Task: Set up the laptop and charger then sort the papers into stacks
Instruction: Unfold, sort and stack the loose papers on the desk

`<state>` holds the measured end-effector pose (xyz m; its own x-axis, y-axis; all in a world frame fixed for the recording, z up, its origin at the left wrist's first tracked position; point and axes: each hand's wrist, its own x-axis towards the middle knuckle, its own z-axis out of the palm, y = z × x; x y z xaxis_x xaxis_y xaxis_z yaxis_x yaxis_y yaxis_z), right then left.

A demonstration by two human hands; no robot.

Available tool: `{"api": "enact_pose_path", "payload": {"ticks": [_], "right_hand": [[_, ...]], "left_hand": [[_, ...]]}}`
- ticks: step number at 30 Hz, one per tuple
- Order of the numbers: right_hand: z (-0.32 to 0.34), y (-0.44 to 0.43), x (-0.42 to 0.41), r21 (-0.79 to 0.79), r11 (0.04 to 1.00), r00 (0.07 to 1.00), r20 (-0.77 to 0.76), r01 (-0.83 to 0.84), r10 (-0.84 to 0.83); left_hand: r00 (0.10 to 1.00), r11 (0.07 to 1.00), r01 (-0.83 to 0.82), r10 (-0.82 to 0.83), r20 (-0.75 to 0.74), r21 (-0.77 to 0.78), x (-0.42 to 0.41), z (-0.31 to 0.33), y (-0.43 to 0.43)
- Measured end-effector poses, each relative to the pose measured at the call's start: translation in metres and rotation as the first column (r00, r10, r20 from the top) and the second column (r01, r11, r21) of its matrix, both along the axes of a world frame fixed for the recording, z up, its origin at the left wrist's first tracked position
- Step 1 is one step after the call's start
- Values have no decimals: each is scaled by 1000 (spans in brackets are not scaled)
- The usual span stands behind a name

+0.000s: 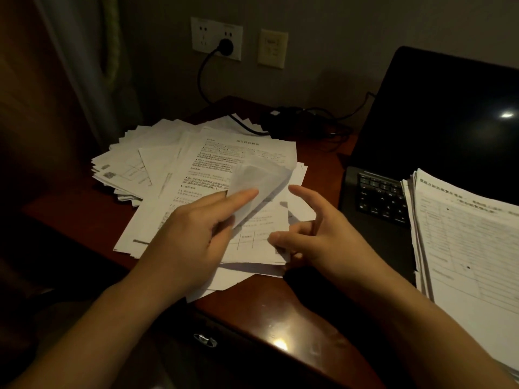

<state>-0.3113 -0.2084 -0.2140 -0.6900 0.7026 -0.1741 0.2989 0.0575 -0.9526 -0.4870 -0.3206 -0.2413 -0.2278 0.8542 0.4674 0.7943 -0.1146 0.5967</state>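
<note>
Bare desk strip (323,161) between loose papers (174,169) and laptop (438,130)

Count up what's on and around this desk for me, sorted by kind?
Paper piles: 2 (loose heap, neater stack)
Laptop: 1
Wall plates: 2 (socket plate, pale plate)
Plug in the socket plate: 1
Hands: 2 (left hand pinching a lifted sheet, right hand)
Total: 8
</note>
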Motion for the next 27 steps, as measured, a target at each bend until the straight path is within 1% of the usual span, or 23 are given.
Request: {"api": "enact_pose_path", "payload": {"ticks": [2, 5, 7, 9, 10, 12, 15, 21, 23, 25, 27], "right_hand": [[0, 3, 1, 30, 999, 1000, 2, 17, -17], [2, 9, 6, 73, 989, 990, -62, 131, -127], [4, 13, 9, 84, 978, 978, -97, 191, -183], [5, 14, 11, 47, 985, 982, -98, 167, -162], [5, 14, 10, 50, 989, 987, -80, 142, -138], [3, 14, 9, 90, 988, 991, -52, 125, -121], [0, 15, 8, 145, 978, 988, -47, 153, -147], [-5, 8, 4, 207, 961, 982, -84, 183, -169], [-5, 6, 2, 216, 958, 981, -85, 189, -175], [-3, 9, 3, 181, 964, 981, -68, 194, -184], [-2, 15, 8, 146, 973, 984, -37, 177, -173]], "left_hand": [[998, 1000, -18, 17, -60, -23, -2, 4, -3], [992, 998, -52, 47, -121, -32, -6, 5, -7], [996, 998, -26, 21, -85, -54, -3, 4, -8], [1000, 991, 15, -14, 9, -131, 1, 0, -9], [999, 987, 27, -23, 32, -157, 2, -2, -8], [999, 983, 34, -27, 40, -179, 0, -2, -7], [998, 972, 38, -24, 61, -230, -1, 0, -4], [993, 983, 20, 3, 121, -182, -5, -4, -3], [990, 990, -1, 21, 141, -140, -2, -4, -3], [988, 996, -45, 55, 143, -75, 0, -4, -2], [980, 996, -87, 90, 178, -28, 0, -6, -2]]}}
